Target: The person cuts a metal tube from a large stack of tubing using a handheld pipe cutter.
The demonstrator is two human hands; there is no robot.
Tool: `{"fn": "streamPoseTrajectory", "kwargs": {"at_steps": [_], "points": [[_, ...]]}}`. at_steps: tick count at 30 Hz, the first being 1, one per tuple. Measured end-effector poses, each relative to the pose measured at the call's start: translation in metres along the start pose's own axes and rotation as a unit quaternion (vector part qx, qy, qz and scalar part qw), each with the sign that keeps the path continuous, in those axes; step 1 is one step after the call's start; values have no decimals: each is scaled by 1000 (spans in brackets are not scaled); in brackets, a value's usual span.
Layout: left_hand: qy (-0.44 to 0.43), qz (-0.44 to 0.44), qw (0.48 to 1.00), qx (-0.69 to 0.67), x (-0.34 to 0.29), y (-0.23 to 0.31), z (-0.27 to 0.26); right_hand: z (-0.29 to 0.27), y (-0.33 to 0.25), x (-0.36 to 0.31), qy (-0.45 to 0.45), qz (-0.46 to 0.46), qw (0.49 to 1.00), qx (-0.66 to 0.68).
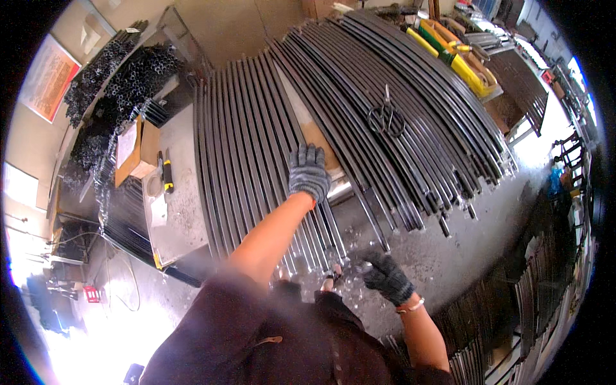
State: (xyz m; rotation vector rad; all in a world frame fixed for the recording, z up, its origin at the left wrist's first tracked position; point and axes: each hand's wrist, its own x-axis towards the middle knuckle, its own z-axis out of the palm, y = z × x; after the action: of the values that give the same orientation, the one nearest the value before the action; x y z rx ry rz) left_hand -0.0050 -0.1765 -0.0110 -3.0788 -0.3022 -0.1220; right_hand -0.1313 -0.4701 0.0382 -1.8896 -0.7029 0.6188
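My left hand [309, 173], in a grey knitted glove, lies flat with its fingers stretched out over dark metal bars [250, 141] on the bench. It rests at the right edge of this row, beside a gap. My right hand [389, 278], in a darker grey glove, hangs past the near ends of the bars, its fingers curled. A small pale shiny spot shows at its fingertips; what it holds, if anything, I cannot make out. Across the gap lies a denser row of dark bars [378, 109]. Black-handled scissors [385, 118] lie on top of that row.
On the left, a pale tabletop [183, 186] carries a cardboard box [140, 151] and a yellow-black knife [168, 176]. Bundled tubes [138, 77] fill a rack behind. Yellow bins [471, 74] stand at the far right. More bars [507, 301] are stacked at the lower right.
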Motion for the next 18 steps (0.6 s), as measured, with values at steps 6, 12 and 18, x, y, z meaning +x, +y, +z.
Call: {"fn": "streamPoseTrajectory", "kwargs": {"at_steps": [6,12,18], "points": [[105,383,917,-34,25,29,-3,1,88,-128,-23,276,907,-319],[43,477,876,58,43,60,-27,55,154,-198,-35,215,937,-273],[11,491,871,21,51,53,-24,13,112,-145,-20,169,957,-233]]}}
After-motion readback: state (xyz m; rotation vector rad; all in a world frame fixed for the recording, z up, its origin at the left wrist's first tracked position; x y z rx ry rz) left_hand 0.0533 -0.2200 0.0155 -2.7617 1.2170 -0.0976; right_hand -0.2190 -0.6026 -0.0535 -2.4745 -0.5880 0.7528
